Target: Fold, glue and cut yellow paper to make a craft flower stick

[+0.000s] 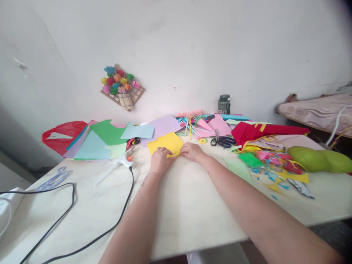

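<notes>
A sheet of yellow paper [165, 142] lies on the table in front of me, slightly turned. My left hand [161, 158] has its fingers curled on the sheet's near edge. At the near right corner, my right hand [191, 151] pinches the same edge, its fingertips close to those of the left. The fingertips are partly hidden, and I cannot tell whether the edge is folded there. Just left of the hands rests a white glue gun [118, 162] with its black cord. Scissors [222, 141] with dark handles lie beyond my right hand.
Coloured paper sheets [92, 143] are piled at the back left beside a red plastic bag [64, 137]. Paper scraps [277, 168] and green fruit-like objects [320, 158] sit at the right. A dark bottle [224, 104] stands by the wall. The black cord [121, 216] crosses the near left.
</notes>
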Tool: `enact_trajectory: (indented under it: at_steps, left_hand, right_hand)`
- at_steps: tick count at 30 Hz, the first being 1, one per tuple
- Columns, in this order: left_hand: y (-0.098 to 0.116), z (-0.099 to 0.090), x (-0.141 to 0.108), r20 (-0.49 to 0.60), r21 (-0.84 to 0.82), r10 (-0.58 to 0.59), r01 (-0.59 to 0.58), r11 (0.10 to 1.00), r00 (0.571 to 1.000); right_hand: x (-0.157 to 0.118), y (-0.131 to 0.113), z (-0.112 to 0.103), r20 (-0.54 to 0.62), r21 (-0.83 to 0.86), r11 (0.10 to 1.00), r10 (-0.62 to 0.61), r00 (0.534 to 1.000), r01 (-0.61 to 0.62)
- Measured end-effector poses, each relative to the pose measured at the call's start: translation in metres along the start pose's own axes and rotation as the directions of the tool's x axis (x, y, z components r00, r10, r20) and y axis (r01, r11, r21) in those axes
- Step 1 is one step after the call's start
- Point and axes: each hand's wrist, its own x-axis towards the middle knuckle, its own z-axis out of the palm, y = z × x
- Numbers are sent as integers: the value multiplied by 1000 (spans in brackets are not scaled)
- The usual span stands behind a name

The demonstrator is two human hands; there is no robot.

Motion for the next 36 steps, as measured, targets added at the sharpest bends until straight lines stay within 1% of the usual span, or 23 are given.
enact_trajectory:
  at_steps: [3, 11, 18, 23, 27, 33, 36]
  left_hand:
    - [1, 0, 0, 60, 44, -10, 7, 999, 998]
    - [0, -4, -1, 89, 98, -25, 17, 995, 996]
    - [-1, -10, -2, 101, 67, -50, 43, 997, 994]
    - [-3, -6, -3, 88, 52, -60, 55, 997, 994]
    - [-6, -3, -2, 98, 14, -89, 88, 996, 991]
    - [-7, -2, -1, 102, -38, -115, 119, 992, 988]
    - [-9, -3, -1, 104, -80, -117, 125, 989, 988]
  right_hand:
    - [0, 1, 1, -1, 5, 1000, 11, 1000, -11]
    - [2, -5, 5, -50, 45, 999, -8, 999, 10]
    - [5, -11, 8, -36, 95, 995, 24, 999, -21]
    - [6, -11, 10, -24, 153, 988, 41, 999, -37]
    - [7, -10, 12, -32, 200, 979, 38, 999, -31]
    - [10, -10, 17, -56, 179, 984, -14, 998, 24]
    - [10, -12, 18, -47, 162, 987, -10, 999, 17]
